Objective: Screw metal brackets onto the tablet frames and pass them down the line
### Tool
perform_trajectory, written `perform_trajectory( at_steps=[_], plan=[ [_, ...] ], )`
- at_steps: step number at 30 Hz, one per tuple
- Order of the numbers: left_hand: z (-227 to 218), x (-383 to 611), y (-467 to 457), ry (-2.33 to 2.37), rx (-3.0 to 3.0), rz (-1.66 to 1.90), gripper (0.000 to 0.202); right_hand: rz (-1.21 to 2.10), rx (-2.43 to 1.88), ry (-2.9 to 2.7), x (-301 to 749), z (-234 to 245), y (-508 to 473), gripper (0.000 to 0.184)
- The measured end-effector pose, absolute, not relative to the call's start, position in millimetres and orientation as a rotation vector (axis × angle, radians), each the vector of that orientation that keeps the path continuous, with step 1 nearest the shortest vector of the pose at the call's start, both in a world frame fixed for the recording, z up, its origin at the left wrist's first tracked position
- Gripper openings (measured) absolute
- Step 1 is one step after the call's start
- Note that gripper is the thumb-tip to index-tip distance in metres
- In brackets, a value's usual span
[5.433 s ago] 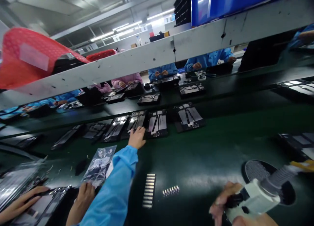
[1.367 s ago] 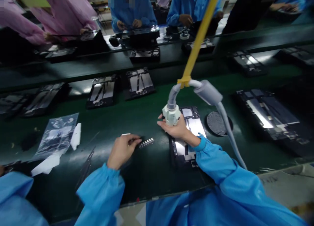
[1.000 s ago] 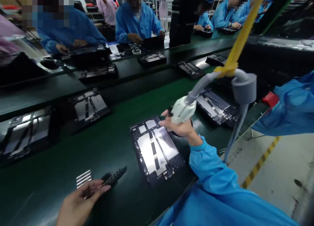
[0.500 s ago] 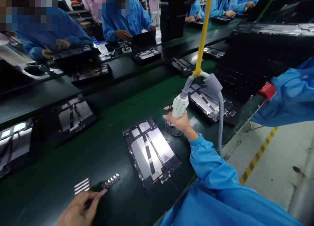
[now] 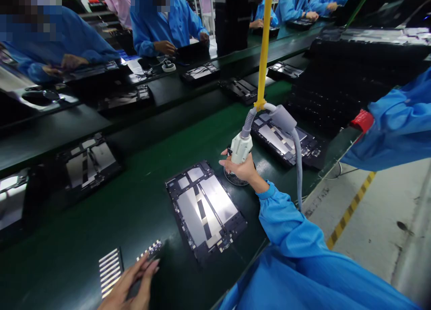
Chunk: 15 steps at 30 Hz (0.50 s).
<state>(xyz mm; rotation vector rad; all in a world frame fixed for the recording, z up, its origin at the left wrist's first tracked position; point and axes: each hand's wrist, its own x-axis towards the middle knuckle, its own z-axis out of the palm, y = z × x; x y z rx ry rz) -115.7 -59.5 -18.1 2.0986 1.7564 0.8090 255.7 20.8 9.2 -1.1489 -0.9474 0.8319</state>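
At the lower left, my left hand (image 5: 129, 285) has its thumb and fingers closed around the near end of a dark strip (image 5: 155, 247) with a row of small shiny pieces. Beside it lies a card with pale stripes (image 5: 110, 270), partly hidden by the hand. My right hand (image 5: 241, 167) grips a white corded hand tool (image 5: 241, 148) held upright; its tip is hidden. A round black mesh piece (image 5: 232, 179) sits beneath that hand. Between my hands an opened tablet (image 5: 206, 209) lies flat, showing silver battery panels and dark ribbon cables.
A yellow strap (image 5: 265, 50) suspends the tool's grey cable (image 5: 299, 166). More opened tablets (image 5: 89, 164) lie on the green work surface (image 5: 144, 198), another (image 5: 279, 137) behind the tool. Dark stacked trays (image 5: 332, 88) and a blue sleeve (image 5: 393, 126) are at the right. Co-workers sit across.
My left hand has shifted right and farther over the dark strip, uncovering more of the striped card. My right hand still holds the tool. The view has shifted slightly.
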Motion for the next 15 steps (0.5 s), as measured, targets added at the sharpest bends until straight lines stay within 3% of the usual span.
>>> perform_trajectory(
  at_steps=[7,15],
  plan=[
    [-23,-61,-60,1.488,2.228,0.776,0.041,0.828,-1.133,-0.933,257,10,20,0.026],
    [-27,-44,-55,1.613,1.73,0.918,0.027,0.814,-0.961,-1.009,215,56,9,0.026]
  ],
)
